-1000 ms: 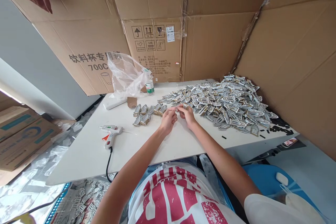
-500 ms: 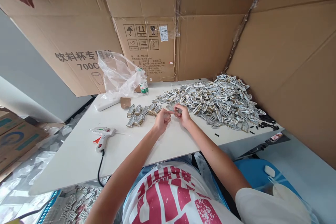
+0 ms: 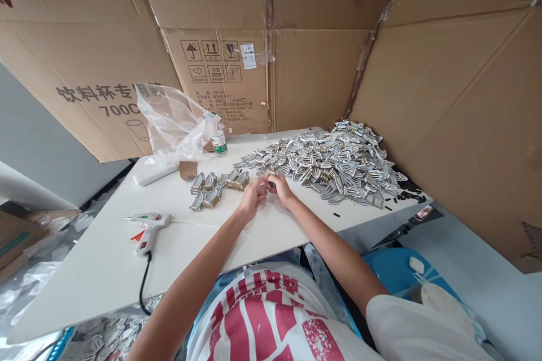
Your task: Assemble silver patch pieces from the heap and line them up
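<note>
My left hand (image 3: pixel 254 194) and my right hand (image 3: pixel 278 185) meet at the middle of the white table (image 3: pixel 105 259), fingers curled and pinched together on a small metal piece that is mostly hidden between them. Just beyond my right hand lies a large heap of silver and gold metal pieces (image 3: pixel 339 161). To the left of my hands, several small stacks of the same pieces (image 3: pixel 215 186) stand in two rows.
A white glue gun (image 3: pixel 148 225) with a black cord lies at the left. A clear plastic bag (image 3: pixel 173 121), a small bottle (image 3: pixel 218 144) and a white power strip (image 3: pixel 150 172) sit at the back. Cardboard sheets (image 3: pixel 444 96) wall the table.
The camera has swung right, so everything has slid left in view. My hands, apart half a second ago, have closed together again by the heap's edge.
</note>
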The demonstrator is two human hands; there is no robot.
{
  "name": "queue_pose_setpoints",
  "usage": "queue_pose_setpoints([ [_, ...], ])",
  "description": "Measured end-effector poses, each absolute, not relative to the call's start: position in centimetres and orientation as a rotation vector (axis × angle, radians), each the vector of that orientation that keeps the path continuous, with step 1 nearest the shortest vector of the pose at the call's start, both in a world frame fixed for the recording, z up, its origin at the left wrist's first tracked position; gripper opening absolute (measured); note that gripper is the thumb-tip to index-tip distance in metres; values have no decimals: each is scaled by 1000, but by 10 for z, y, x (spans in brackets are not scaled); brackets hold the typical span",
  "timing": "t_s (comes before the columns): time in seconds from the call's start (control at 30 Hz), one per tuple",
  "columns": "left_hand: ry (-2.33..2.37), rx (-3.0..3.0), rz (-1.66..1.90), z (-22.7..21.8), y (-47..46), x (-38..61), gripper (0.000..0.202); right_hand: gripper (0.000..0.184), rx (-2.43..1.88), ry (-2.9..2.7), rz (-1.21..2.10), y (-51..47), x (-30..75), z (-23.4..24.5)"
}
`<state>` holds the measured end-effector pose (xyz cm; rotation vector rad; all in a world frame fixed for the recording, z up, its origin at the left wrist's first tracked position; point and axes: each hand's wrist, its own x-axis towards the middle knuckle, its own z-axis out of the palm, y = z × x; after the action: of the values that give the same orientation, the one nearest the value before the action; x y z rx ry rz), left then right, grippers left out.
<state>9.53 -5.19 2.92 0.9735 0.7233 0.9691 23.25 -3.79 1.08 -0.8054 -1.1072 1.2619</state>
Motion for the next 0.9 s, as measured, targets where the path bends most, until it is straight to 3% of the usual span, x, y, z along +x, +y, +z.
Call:
queue_pose_setpoints([
  [0.13,818,1117,1054,30,-55,98,59,34,-812,-1083,1251,-36,231,8],
  [0.33,830,1159,1059,28,-56,100,56,46,-838,-959,1276,-30,234,2],
  [0.67,807,1035,1097,25,-54,100,50,60,-940,-941,930,-25,235,-1],
  [0.9,804,1053,1095,28,-57,99,60,57,-1084,-876,1065,-25,236,-4],
])
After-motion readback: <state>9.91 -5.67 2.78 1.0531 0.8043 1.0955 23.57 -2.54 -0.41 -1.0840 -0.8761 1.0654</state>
